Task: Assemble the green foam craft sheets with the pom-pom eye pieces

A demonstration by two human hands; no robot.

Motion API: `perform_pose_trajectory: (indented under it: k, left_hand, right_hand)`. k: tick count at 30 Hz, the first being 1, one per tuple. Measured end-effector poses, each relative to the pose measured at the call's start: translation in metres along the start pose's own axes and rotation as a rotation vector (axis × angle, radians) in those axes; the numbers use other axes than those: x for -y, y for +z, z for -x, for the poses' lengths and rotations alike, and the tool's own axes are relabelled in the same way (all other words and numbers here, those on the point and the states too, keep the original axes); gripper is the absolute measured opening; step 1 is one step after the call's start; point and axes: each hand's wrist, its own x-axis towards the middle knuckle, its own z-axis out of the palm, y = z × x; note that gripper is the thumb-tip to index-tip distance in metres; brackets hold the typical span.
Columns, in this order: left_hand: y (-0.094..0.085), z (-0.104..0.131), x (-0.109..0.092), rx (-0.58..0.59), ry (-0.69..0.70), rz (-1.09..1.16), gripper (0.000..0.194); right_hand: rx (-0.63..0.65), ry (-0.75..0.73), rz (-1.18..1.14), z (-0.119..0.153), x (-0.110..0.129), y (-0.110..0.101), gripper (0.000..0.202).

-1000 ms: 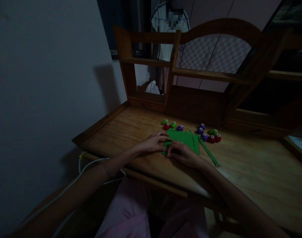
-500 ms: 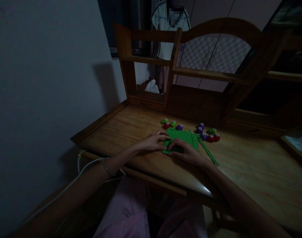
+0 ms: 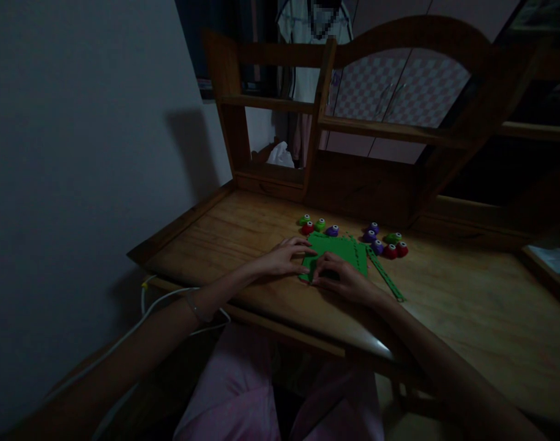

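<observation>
A green sheet (image 3: 337,248) lies on the wooden desk, with small holes or cut marks along its right side. My left hand (image 3: 284,258) rests at the sheet's left edge, fingers apart, fingertips on the green surface. Over the near part of the sheet is my right hand (image 3: 337,277), thumb and fingertips pinched together at its near left corner; what they hold, if anything, is too small and dark to make out. A narrow green strip (image 3: 386,275) lies slanted just right of the sheet.
Behind the sheet stand several small figures with eye-like tops, such as a red one (image 3: 308,228) and a purple one (image 3: 377,247). A wooden shelf (image 3: 270,190) rises at the desk's back. A white cable (image 3: 158,304) hangs at the near left edge.
The view has tilted slightly downward. My right hand's thumb and fingertips have drawn closer together at the sheet's near left corner. My left hand remains on the left edge.
</observation>
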Motion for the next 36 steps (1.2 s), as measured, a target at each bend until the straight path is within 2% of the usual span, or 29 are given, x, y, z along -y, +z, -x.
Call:
perform_pose_trajectory:
  k: [4,8,15,21,29,36]
  left_hand:
    - [-0.001,0.001,-0.001,0.007,0.001,-0.003,0.051]
    - [-0.002,0.002,-0.002,0.033,-0.012,-0.016,0.053]
    - [0.004,0.003,-0.010,-0.019,-0.075,-0.107,0.064]
    - [0.005,0.003,-0.005,-0.011,-0.057,-0.118,0.065]
    - [0.006,0.005,-0.007,-0.023,-0.049,-0.122,0.066]
    - [0.005,0.005,-0.007,-0.010,-0.053,-0.157,0.064]
  right_hand:
    - [0.013,-0.002,-0.045,0.004,0.000,-0.006,0.016]
    - [0.002,0.049,-0.059,0.008,0.003,-0.012,0.031]
    - [-0.036,0.013,-0.045,0.006,-0.004,-0.007,0.017]
    - [-0.033,-0.008,-0.064,0.004,-0.009,-0.004,0.014]
    - [0.014,-0.006,-0.100,0.006,-0.005,-0.013,0.016]
    - [0.090,0.026,-0.087,0.011,-0.011,-0.025,0.018]
